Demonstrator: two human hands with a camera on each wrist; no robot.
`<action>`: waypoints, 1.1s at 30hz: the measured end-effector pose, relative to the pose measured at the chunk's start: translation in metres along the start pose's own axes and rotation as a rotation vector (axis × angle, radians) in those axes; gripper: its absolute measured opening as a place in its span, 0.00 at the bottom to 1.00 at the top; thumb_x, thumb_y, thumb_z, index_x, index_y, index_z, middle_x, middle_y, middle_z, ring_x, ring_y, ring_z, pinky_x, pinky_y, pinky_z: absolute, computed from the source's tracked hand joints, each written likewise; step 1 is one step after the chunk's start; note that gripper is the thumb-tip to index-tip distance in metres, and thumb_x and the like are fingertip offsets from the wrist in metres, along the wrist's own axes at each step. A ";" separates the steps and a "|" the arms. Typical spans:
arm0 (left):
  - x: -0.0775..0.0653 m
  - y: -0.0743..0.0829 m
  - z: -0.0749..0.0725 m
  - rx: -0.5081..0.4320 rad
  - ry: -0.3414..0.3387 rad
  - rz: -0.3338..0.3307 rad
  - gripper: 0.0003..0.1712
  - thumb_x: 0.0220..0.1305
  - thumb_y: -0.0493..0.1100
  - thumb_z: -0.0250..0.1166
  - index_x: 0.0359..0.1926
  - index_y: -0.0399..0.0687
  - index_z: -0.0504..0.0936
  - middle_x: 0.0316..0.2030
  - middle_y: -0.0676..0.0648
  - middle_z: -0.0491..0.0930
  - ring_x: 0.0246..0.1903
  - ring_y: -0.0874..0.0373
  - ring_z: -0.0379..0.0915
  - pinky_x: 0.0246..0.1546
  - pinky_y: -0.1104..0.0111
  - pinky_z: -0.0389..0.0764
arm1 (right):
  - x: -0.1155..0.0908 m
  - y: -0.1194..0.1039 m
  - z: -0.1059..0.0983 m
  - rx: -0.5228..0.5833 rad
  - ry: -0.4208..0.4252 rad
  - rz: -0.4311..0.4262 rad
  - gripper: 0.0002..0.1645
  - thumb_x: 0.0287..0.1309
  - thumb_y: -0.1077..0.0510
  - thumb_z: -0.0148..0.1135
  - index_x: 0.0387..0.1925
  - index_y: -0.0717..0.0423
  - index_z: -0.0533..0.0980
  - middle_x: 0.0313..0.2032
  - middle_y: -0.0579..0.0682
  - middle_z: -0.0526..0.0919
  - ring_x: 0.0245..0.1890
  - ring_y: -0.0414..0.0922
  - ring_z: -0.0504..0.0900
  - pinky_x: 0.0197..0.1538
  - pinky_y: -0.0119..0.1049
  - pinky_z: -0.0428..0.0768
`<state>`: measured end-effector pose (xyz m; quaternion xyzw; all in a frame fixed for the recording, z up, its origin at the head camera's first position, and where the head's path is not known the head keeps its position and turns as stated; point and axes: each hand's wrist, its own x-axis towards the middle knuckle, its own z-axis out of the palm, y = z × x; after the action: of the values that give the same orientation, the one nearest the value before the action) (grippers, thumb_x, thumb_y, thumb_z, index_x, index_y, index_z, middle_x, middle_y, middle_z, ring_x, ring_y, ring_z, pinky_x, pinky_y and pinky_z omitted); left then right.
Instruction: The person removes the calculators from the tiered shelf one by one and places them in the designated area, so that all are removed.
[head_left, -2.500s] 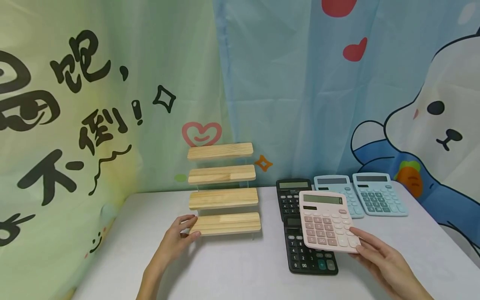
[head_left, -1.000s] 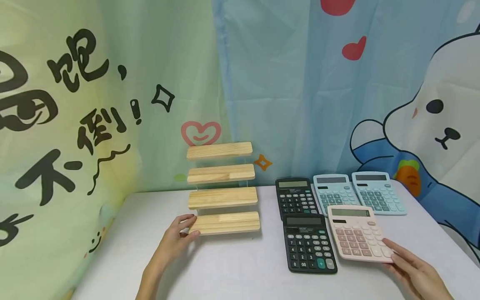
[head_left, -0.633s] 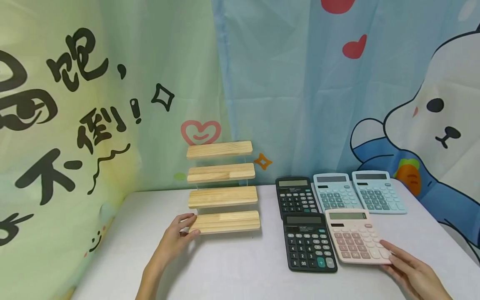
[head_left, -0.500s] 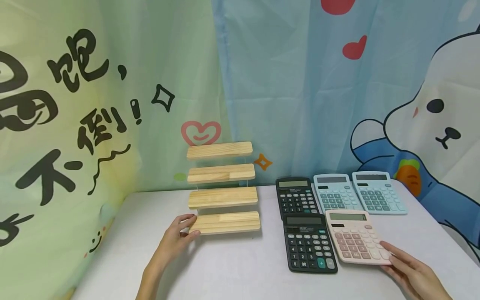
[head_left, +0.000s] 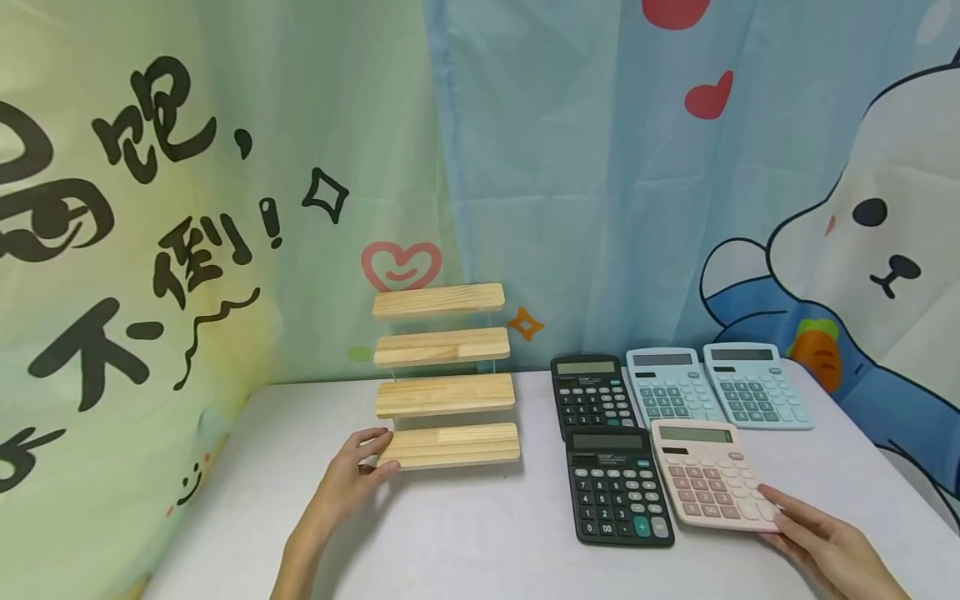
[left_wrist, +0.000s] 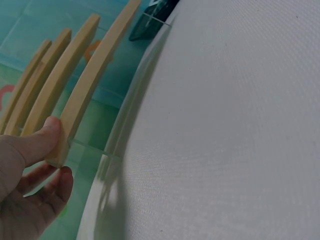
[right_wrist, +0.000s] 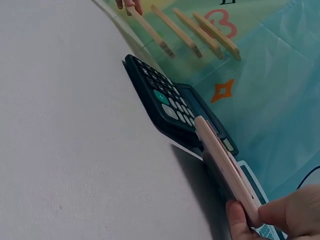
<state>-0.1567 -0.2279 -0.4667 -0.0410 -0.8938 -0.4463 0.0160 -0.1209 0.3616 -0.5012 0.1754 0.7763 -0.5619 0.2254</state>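
A tiered display stand with several pale wooden shelves [head_left: 446, 396] on clear supports stands at the back centre. My left hand [head_left: 347, 483] holds the left end of its lowest shelf [head_left: 453, 446]; in the left wrist view the thumb [left_wrist: 47, 137] lies on the wood and the fingers come from below. At the right, my right hand [head_left: 832, 537] pinches the lower right corner of a pink calculator [head_left: 712, 475]. The front black calculator [head_left: 622, 487] lies just left of it. In the right wrist view the pink calculator's edge [right_wrist: 225, 162] is raised, with shadow beneath.
Behind the pink calculator lie another black calculator [head_left: 592, 387] and two light blue calculators [head_left: 671, 383], [head_left: 757, 387]. The table has a white cover [head_left: 457, 542]. A printed curtain [head_left: 555, 183] hangs along the back and left.
The pink calculator has moved right and toward me in my right hand, from over the black calculators to beside the front one. My left hand has stayed on the shelf.
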 end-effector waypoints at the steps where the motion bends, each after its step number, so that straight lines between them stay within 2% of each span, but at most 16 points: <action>1: 0.000 0.000 0.000 -0.001 0.001 -0.001 0.32 0.59 0.43 0.69 0.63 0.37 0.73 0.65 0.42 0.69 0.56 0.49 0.73 0.47 0.74 0.80 | 0.000 0.000 0.000 -0.035 0.009 -0.001 0.41 0.75 0.44 0.41 0.74 0.59 0.38 0.74 0.69 0.31 0.71 0.68 0.46 0.52 0.28 0.82; 4: 0.000 -0.001 0.000 -0.004 0.000 -0.002 0.32 0.59 0.43 0.69 0.63 0.37 0.73 0.65 0.42 0.69 0.55 0.49 0.74 0.46 0.75 0.80 | 0.000 -0.002 0.000 -0.167 0.027 -0.009 0.44 0.73 0.38 0.40 0.74 0.60 0.41 0.73 0.71 0.37 0.71 0.71 0.45 0.56 0.37 0.81; 8: 0.000 -0.001 0.000 -0.007 0.001 -0.001 0.32 0.59 0.43 0.69 0.63 0.36 0.73 0.65 0.42 0.69 0.55 0.49 0.74 0.45 0.75 0.80 | -0.005 -0.006 0.001 -0.318 0.044 -0.010 0.48 0.70 0.32 0.39 0.74 0.61 0.44 0.72 0.74 0.42 0.69 0.74 0.46 0.67 0.57 0.66; 11: 0.001 -0.001 0.000 -0.005 0.003 -0.007 0.32 0.59 0.43 0.69 0.63 0.37 0.73 0.65 0.42 0.69 0.56 0.49 0.73 0.46 0.74 0.80 | -0.010 -0.011 0.003 -0.385 0.048 -0.019 0.51 0.67 0.29 0.39 0.73 0.62 0.45 0.70 0.75 0.44 0.68 0.76 0.46 0.66 0.68 0.59; 15: 0.001 0.000 0.001 0.000 0.004 -0.013 0.32 0.59 0.42 0.69 0.63 0.37 0.73 0.65 0.42 0.69 0.56 0.49 0.73 0.46 0.74 0.80 | -0.012 -0.014 0.007 -0.474 0.090 -0.040 0.57 0.62 0.24 0.41 0.72 0.64 0.48 0.69 0.76 0.49 0.66 0.76 0.50 0.61 0.69 0.64; 21: -0.001 0.001 0.000 0.001 0.002 -0.004 0.32 0.60 0.44 0.68 0.63 0.37 0.73 0.65 0.42 0.69 0.56 0.49 0.73 0.46 0.74 0.80 | -0.011 -0.013 0.011 -0.562 0.131 -0.068 0.60 0.57 0.23 0.47 0.69 0.67 0.52 0.65 0.79 0.56 0.61 0.76 0.61 0.55 0.64 0.75; 28: -0.002 0.002 -0.001 -0.004 0.004 0.000 0.32 0.59 0.44 0.68 0.63 0.36 0.73 0.65 0.41 0.69 0.56 0.49 0.73 0.45 0.75 0.80 | -0.009 -0.010 0.011 -0.621 0.161 -0.124 0.55 0.59 0.28 0.52 0.67 0.69 0.56 0.61 0.80 0.63 0.50 0.68 0.76 0.47 0.54 0.82; 33: 0.000 0.001 -0.001 -0.005 0.007 0.004 0.32 0.59 0.44 0.69 0.63 0.37 0.73 0.64 0.42 0.69 0.56 0.49 0.73 0.45 0.75 0.80 | -0.008 -0.009 0.013 -0.662 0.186 -0.125 0.48 0.63 0.35 0.55 0.67 0.70 0.57 0.54 0.78 0.70 0.44 0.60 0.79 0.46 0.54 0.83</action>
<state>-0.1563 -0.2278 -0.4652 -0.0412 -0.8926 -0.4485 0.0197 -0.1171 0.3464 -0.4927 0.0955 0.9429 -0.2739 0.1634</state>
